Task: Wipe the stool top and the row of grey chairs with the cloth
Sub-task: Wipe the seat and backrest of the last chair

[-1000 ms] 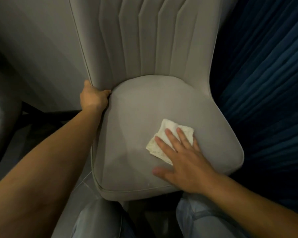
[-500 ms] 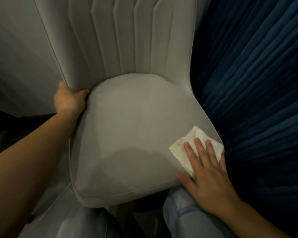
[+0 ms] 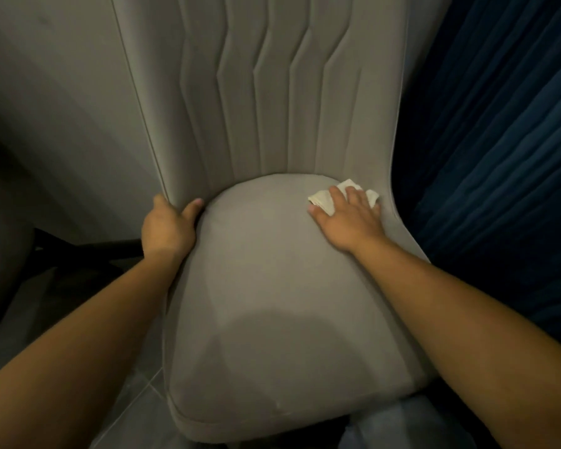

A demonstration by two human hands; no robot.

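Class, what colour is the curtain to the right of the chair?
Dark blue curtain, pleated, seen in the head view.

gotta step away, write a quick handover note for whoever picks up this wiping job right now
Left hand: grips the edge of the grey chair where back meets seat, steadying it.
Right hand: fingers flat, pressing the white cloth on the seat's far right corner, by the backrest.
Done: this seat is mid-wipe; how much is covered cannot be told.
Left: the rest of this seat, its backrest, the other chairs. The stool is not in view.

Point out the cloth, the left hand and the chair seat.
cloth (image 3: 322, 199): head view, on its bare left fold.
left hand (image 3: 167, 226): head view, back of hand.
chair seat (image 3: 272, 286): head view, middle of cushion.
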